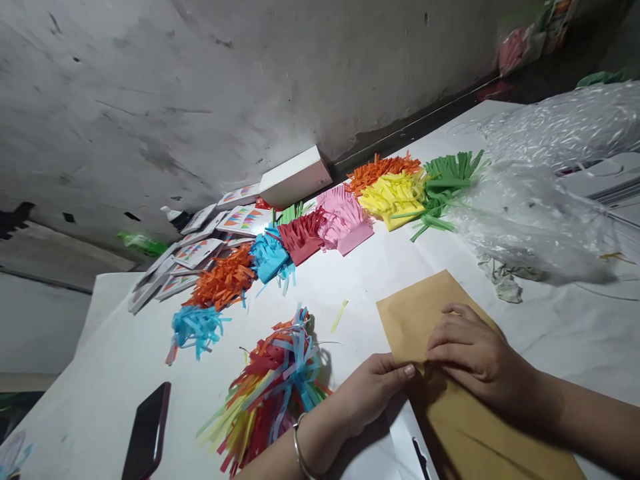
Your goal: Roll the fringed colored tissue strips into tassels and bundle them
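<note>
You are pressing the brown envelope [453, 387] flat on the white table [575, 333] with both hands. Your right hand [475, 357] is lying on top of it with fingers spread and loose, gripping nothing, which is keeping the paper from sliding. Your left hand [367, 393] is pinching the envelope's left edge between thumb and fingers, steadying it.

Left of the envelope, one mixed bundle of fringed strips [273, 390] is lying within easy reach, and beyond it one dark phone [149, 430]. Behind the envelope, roughly nine single-colour fringe stacks [345, 220] are running in a row along the wall, though a few are overlapping and hard to separate. Right of the envelope, one clear plastic bag [545, 180] is sitting crumpled
</note>
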{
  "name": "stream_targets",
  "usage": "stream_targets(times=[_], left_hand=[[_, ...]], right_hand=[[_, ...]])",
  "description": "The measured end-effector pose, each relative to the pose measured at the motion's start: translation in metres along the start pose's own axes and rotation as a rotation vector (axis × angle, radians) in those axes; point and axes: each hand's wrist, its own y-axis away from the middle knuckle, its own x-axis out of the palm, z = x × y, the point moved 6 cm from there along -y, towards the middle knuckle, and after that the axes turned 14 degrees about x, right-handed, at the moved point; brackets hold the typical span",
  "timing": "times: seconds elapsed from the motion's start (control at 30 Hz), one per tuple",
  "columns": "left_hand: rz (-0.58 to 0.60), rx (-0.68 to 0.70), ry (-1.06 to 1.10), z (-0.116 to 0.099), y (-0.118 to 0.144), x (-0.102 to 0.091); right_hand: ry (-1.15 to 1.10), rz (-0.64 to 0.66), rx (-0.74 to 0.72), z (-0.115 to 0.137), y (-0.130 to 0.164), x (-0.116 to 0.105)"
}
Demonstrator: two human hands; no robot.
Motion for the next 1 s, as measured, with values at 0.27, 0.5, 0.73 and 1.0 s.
stream_targets(times=[0.27,0.5,0.73,1.0], left_hand=[[-0.017,-0.016,0.054,0.005,0.001,0.0],[-0.093,0.042,-0.054,0.001,0.0,-0.006],[-0.048,0.107,-0.124,-0.003,0.0,0.0],[-0.008,0.131,-0.162,0.004,0.0,-0.001]], right_hand=[[0.24,-0.059,-0.18,0.018,0.008,0.004],[0.008,0.029,-0.087,0.022,0.008,-0.01],[0.08,0.014,0.084,0.012,0.01,-0.015],[0.154,-0.022,-0.044,0.013,0.009,0.003]])
